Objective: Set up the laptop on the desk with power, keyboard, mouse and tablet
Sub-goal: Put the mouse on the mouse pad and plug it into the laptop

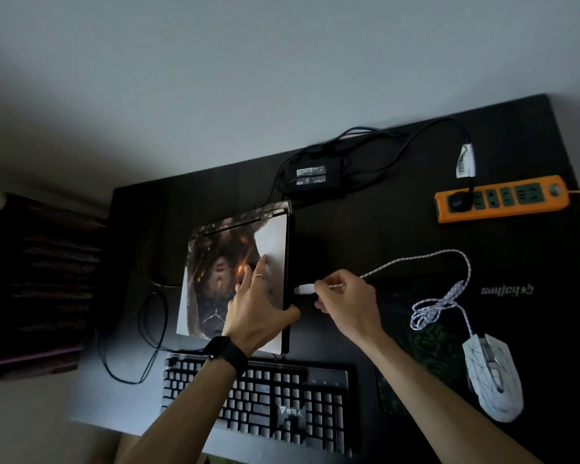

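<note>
You hold the USB plug (304, 289) just beside the closed laptop's (211, 279) right edge.
Your left hand (258, 313) lies on the lid, fingers spread; your right hand (349, 303) pinches the white plug, whose braided cable (449, 296) loops to the mouse (493, 380) on a green mouse pad (426, 356). A keyboard (282, 393) sits in front of the laptop, a power brick (311, 175) marked LITEON behind it, and an orange power strip (503, 199) at the back right. The desk (365, 229) mat's logo is unreadable.

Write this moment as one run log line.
left hand: presses closed laptop | right hand: pinches white USB plug beside laptop's right edge, not inserted | mouse: on pad
</note>
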A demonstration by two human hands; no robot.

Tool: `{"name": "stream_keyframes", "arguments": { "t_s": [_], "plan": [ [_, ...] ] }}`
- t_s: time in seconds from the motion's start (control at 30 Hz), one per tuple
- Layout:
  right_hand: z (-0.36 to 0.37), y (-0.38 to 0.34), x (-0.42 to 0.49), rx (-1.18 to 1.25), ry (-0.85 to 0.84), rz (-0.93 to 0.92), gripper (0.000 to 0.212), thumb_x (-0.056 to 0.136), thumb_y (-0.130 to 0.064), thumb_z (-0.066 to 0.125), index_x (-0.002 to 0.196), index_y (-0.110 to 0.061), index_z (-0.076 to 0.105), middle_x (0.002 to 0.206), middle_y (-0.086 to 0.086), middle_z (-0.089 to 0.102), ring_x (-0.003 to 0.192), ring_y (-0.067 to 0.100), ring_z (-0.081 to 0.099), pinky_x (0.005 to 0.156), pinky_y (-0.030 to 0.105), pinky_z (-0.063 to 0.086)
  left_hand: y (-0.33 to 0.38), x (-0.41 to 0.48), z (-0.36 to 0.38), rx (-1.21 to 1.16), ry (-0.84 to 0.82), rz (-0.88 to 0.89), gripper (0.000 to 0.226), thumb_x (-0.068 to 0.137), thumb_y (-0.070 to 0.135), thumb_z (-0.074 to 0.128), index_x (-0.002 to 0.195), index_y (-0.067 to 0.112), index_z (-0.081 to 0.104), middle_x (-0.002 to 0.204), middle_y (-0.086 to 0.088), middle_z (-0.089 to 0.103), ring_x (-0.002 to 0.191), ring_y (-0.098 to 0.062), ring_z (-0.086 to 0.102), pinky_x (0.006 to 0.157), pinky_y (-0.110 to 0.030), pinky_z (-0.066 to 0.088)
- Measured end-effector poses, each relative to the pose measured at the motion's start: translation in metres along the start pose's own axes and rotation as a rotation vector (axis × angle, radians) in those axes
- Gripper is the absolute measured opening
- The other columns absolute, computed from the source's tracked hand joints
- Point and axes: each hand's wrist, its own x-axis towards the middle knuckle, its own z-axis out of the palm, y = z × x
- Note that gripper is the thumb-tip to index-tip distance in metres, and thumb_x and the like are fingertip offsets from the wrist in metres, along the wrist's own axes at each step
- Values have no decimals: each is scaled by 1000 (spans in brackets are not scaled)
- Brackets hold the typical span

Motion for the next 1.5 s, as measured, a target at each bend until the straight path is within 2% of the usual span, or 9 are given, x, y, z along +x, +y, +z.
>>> {"name": "stream_keyframes", "arguments": {
  "t_s": [0.33,0.73,0.9,1.07,1.27,1.33,1.4,1.47,1.5],
  "plan": [
    [7,-12,10,187,40,-4,15,91,-29,69,85,-16,70,72,-4,74,67,16,76,75,46,64,-3,0,-2,5,10,14,114,56,68,64,151,38,9,158,-2,32,132,-28,47,100,-47,48],
    [6,-23,48,105,109,-51,18,95,-35,66,90,-18,67,72,-1,74,67,8,75,73,38,64,-2,2,2,21,14,17,114,57,70,64,152,37,9,158,-2,31,131,-28,48,98,-45,49],
    [7,-15,46,22,152,-92,17,97,-37,63,90,-21,63,75,-5,73,64,1,72,60,20,56,2,2,6,30,15,11,113,58,69,63,152,37,7,158,-3,31,132,-30,47,98,-47,48],
    [5,-4,38,29,118,-77,23,96,-39,65,93,-16,66,74,-3,74,68,5,73,70,32,62,2,1,11,60,6,-4,113,58,68,62,152,37,7,160,-2,26,132,-32,47,98,-47,49],
    [4,-8,39,-92,148,-189,19,94,-38,66,86,-20,66,64,-6,71,62,2,71,61,21,57,4,1,16,66,5,-13,113,59,68,61,152,38,5,161,-2,25,135,-33,44,101,-52,46],
    [2,1,37,-22,112,-103,18,94,-37,66,89,-19,66,70,-4,74,67,4,73,67,27,60,3,4,21,82,12,-16,112,59,69,61,151,38,6,161,-3,25,136,-34,42,101,-52,44],
    [7,5,34,334,27,167,21,100,-34,60,101,-13,64,90,2,77,81,14,76,77,39,63,5,7,23,86,17,-26,112,58,69,60,151,37,6,161,-5,23,139,-36,38,103,-53,42],
    [17,6,30,718,-134,420,26,105,-30,51,112,-7,59,107,8,76,91,24,76,76,44,62,8,8,26,80,14,-39,113,58,67,60,152,37,6,162,-6,20,142,-37,33,106,-53,40],
    [20,5,30,769,-193,451,27,106,-29,49,113,-5,59,107,10,75,91,27,76,73,43,62,9,7,26,69,11,-38,112,58,67,60,152,37,6,162,-5,19,142,-36,33,106,-53,41]
  ]
}}
